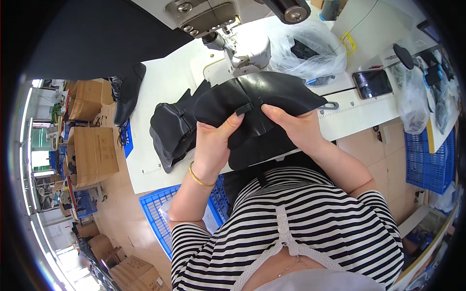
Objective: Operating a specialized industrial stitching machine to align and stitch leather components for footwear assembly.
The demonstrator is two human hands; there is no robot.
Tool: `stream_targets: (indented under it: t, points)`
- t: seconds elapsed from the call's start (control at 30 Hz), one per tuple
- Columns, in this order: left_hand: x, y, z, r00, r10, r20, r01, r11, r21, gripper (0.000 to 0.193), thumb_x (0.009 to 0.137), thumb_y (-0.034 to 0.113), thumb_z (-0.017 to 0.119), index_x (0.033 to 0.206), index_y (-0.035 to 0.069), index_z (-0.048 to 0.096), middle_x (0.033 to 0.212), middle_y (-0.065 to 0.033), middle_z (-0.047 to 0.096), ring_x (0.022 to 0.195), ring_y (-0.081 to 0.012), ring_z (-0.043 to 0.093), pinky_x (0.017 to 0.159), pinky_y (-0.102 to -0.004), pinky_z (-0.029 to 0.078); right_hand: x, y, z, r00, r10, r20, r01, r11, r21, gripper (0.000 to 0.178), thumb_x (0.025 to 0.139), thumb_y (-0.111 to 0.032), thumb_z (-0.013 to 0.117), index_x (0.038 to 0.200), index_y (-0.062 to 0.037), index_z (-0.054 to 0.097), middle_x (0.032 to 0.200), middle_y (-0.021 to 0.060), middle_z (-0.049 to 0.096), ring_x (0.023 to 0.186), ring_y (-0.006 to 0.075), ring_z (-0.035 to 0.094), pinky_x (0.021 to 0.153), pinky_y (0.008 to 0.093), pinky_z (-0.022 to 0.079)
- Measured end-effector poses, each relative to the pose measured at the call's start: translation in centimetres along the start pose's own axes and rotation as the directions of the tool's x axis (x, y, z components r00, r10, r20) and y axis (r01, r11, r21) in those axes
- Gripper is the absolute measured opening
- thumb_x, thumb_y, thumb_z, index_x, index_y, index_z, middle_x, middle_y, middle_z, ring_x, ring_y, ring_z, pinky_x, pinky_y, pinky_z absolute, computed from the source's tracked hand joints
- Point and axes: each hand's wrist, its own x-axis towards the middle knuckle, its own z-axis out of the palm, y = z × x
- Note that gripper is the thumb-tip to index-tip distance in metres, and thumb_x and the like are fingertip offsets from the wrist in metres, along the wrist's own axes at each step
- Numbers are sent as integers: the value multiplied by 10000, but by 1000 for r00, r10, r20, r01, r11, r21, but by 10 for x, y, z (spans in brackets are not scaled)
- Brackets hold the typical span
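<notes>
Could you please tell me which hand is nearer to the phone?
Right: the right hand is left of the phone and closer to the body; the left hand is farther left.

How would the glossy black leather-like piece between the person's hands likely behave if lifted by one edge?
The glossy black leather-like piece would probably flex, since it curves between the left hand and the right hand. It may droop toward its unsupported end, being broad and sheet-like. Its bright highlights suggest a smooth face that might slide.
</notes>
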Motion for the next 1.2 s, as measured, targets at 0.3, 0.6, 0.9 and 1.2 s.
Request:
stream_targets:
  t: [0.3, 0.6, 0.9, 1.2]
  points:
    - [-8, -3, 10, 989, -148, -20, 139, 961, -239, 286, 808, -45, 649, 1083, 9, 591, 1025, -91, 646, 910, -160, 636, 806, -294, 529, -7, 6, -2, 998, -43, 44, 45, 997, -56, 266, 836, 17, 625, 1099, 3, 587, 1015, 38, 628, 901, 93, 581, 803, 234, 478]
    - [-6, -6, 11, 987, -135, -92, 114, 972, -208, 307, 756, -94, 671, 1040, 0, 603, 959, -87, 657, 845, -163, 647, 758, -289, 544, -11, 6, -2, 998, -21, 58, 24, 998, -55, 259, 842, 15, 624, 1099, 4, 587, 1011, 36, 626, 907, 90, 577, 807, 234, 476]
    - [-7, -3, 11, 989, -135, -67, 119, 973, -198, 317, 735, -112, 672, 1029, -17, 603, 948, -108, 658, 827, -178, 653, 748, -295, 547, -16, 0, 5, 999, -5, 33, 5, 1000, -13, 248, 831, 34, 620, 1075, 0, 592, 994, 42, 628, 882, 99, 589, 787, 245, 492]
    - [-6, 2, 12, 951, -290, -111, 233, 901, -365, 243, 810, -41, 620, 1047, -5, 584, 970, -90, 650, 860, -172, 645, 758, -298, 540, -17, 4, 11, 994, 8, -113, -3, 999, 52, 157, 824, 22, 632, 979, 11, 616, 902, 25, 641, 803, 77, 592, 703, 221, 495]
